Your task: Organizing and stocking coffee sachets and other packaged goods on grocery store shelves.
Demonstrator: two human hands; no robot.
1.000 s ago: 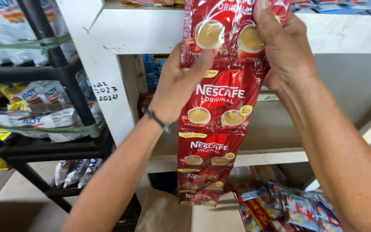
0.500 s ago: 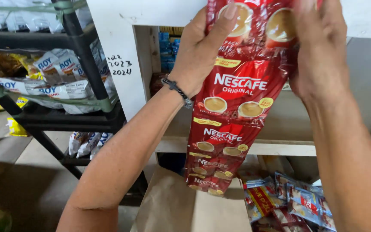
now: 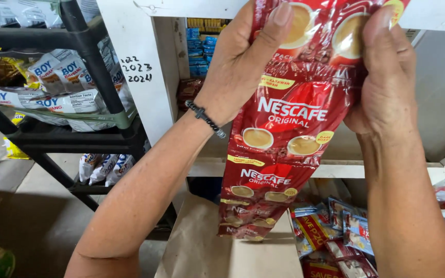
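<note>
A long hanging strip of red coffee sachets (image 3: 284, 149), printed with cups of coffee, dangles in front of a white shelf unit (image 3: 145, 77). My left hand (image 3: 243, 56) pinches the strip's top left corner, thumb on the front; a black bead bracelet sits on that wrist. My right hand (image 3: 387, 77) grips the top right edge of the same strip. The strip's lower end hangs just above a brown paper bag (image 3: 217, 247).
A black metal rack (image 3: 93, 67) at the left carries white snack packets and more packets underneath. Loose red and blue sachets (image 3: 336, 231) lie on the lower shelf at right. Blue packs are stacked deep in the upper shelf. Grey floor lies lower left.
Both hands and the strip have risen toward the top of the view and look closer. The view has shifted right and down, showing more of the paper bag.
</note>
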